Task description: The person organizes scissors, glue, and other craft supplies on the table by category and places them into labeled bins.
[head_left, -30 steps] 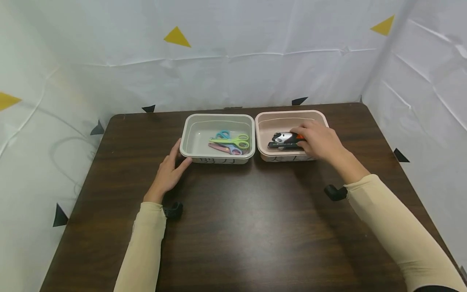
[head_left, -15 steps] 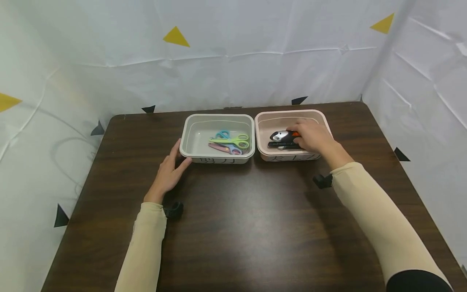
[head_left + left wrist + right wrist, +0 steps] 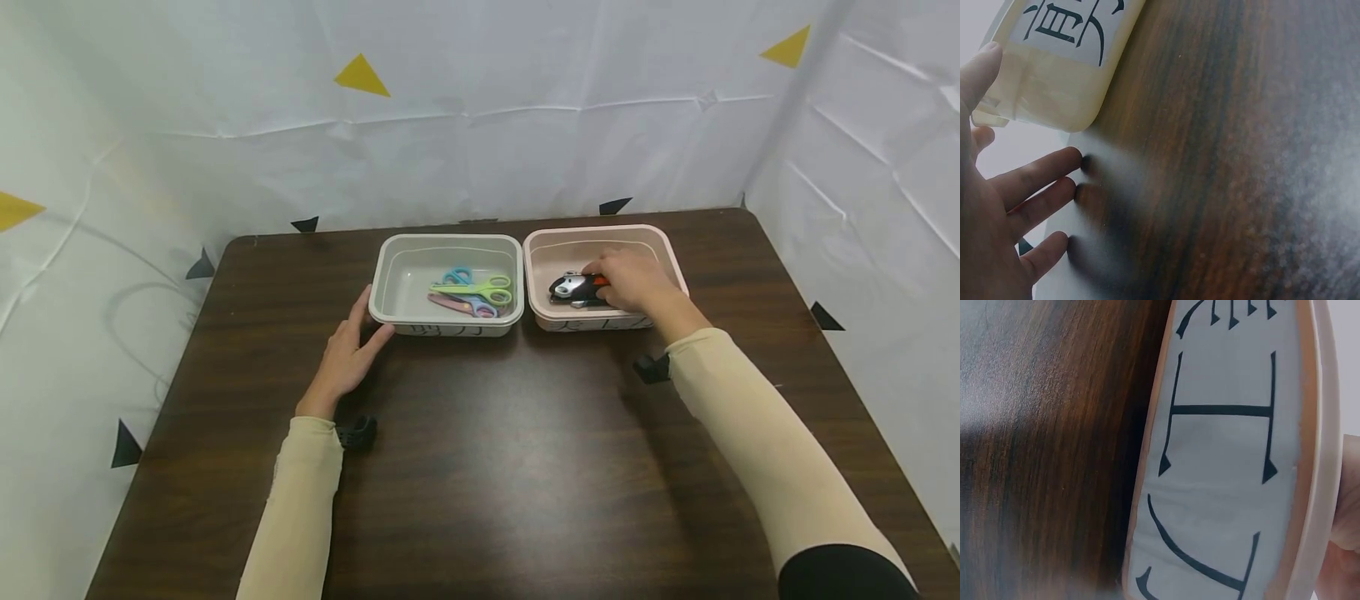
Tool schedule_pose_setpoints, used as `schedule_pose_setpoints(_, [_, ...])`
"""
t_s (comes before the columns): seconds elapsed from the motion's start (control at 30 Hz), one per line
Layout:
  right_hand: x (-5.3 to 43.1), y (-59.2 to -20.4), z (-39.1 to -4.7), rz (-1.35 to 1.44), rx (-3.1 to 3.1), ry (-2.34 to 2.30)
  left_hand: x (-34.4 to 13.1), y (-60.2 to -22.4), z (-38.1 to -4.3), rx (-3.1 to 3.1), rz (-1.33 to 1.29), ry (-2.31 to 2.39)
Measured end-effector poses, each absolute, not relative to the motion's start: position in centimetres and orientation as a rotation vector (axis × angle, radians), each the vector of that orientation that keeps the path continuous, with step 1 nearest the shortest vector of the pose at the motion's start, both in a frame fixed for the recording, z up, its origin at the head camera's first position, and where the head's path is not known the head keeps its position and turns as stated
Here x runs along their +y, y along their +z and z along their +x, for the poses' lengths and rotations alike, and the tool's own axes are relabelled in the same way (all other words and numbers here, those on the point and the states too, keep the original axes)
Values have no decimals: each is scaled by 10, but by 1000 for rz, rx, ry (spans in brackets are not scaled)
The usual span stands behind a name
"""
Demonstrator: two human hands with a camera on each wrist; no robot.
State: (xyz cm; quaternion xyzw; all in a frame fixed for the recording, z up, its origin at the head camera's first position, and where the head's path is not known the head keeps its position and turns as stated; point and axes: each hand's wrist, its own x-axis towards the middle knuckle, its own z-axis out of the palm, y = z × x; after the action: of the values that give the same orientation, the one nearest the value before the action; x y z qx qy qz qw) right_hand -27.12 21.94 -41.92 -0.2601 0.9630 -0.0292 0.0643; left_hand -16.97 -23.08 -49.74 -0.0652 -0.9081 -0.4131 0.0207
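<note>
My right hand is down inside the pink bin. Its thumb and fingers pinch a utility knife with a black, silver and orange handle; the knife's far end is hidden by the hand. Below it lie dark slim items, partly covered. In the right wrist view only the bin's labelled front and a bit of the hand at the right edge show. My left hand, fingers spread, rests at the left corner of the grey bin. Its fingers extend loosely past the bin in the left wrist view.
Inside the grey bin lie several scissors, among them a green pair and a blue-handled pair. Both bins stand side by side near the back of the dark wooden table. White sheeting rises behind and at both sides.
My right hand has shifted left and slightly down within the pink bin, carrying the utility knife over the dark slim items. The left hand has stayed in place.
</note>
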Motion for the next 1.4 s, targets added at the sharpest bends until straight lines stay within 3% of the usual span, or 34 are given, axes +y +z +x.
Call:
schedule_pose_setpoints(0.9, [224, -415, -268, -604, 2881, -175, -229, -499, -172, -2826, -191, -1283])
schedule_pose_setpoints(1.4, [229, -400, -245, -456, 2998, -274, -231, -500, -171, -2817, -189, -1284])
